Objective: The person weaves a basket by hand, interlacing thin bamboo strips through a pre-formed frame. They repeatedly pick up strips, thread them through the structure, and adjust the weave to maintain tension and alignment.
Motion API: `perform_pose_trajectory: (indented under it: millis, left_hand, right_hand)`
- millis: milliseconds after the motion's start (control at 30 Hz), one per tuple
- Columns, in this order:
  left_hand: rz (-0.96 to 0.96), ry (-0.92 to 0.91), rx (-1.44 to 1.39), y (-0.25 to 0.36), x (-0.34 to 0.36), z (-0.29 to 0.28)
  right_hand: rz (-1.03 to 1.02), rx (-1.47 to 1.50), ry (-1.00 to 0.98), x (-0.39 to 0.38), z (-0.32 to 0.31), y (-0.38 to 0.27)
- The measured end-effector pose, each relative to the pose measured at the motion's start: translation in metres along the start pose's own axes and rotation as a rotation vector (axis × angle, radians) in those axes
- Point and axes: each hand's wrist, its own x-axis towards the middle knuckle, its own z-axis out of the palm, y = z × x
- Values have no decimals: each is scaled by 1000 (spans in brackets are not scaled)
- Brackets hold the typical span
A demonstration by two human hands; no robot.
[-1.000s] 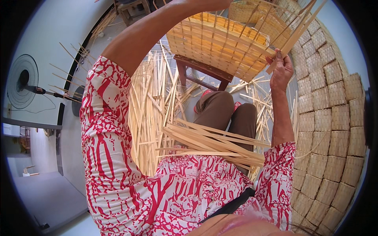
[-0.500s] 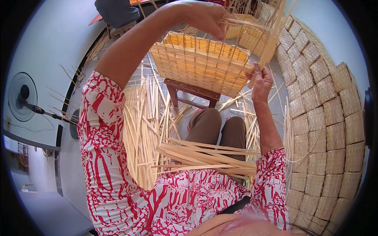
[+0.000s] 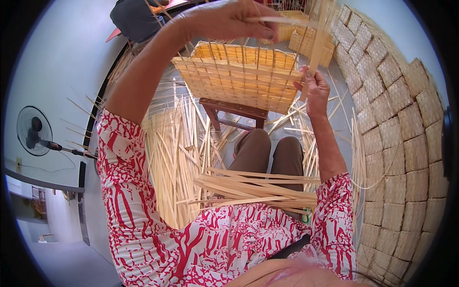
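A half-woven basket [image 3: 234, 81] of pale bamboo strips, with upright stakes rising from its rim, rests tilted on a small brown wooden stool [image 3: 234, 107]. My left hand [image 3: 239, 23], slightly blurred, is raised over the basket's far side, its fingers closed on a thin bamboo strip [image 3: 291, 20] that runs to the right. At the basket's right corner, my right hand [image 3: 316, 93] pinches a wider flat strip [image 3: 316, 50] standing upright between thumb and fingers. More loose strips [image 3: 253, 186] lie across my lap.
Loose strips [image 3: 167, 143] cover the floor left of the stool. Stacked woven baskets [image 3: 392, 143] line the right wall, and finished yellow ones [image 3: 311, 45] stand behind. A fan [image 3: 36, 129] is at left. A person in dark clothing [image 3: 138, 21] sits at the far left.
My left hand has shifted left over the basket, drawing along the thin strip. The right hand keeps its pinch at the corner. The whole view has shifted slightly.
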Motion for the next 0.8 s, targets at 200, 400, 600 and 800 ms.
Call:
perform_pose_trajectory:
  millis: [200,400,600,800]
  left_hand:
    - [206,167,222,-8,-6,21]
    - [219,217,538,-13,-7,46]
    - [210,162,325,3,-24,61]
    - [340,260,464,-17,-35,84]
  right_hand:
    - [62,184,-209,14,-5,-52]
    - [-127,275,-210,9,13,-53]
    - [-241,-19,-187,6,29,-29]
    - [-464,-152,21,-15,17,-95]
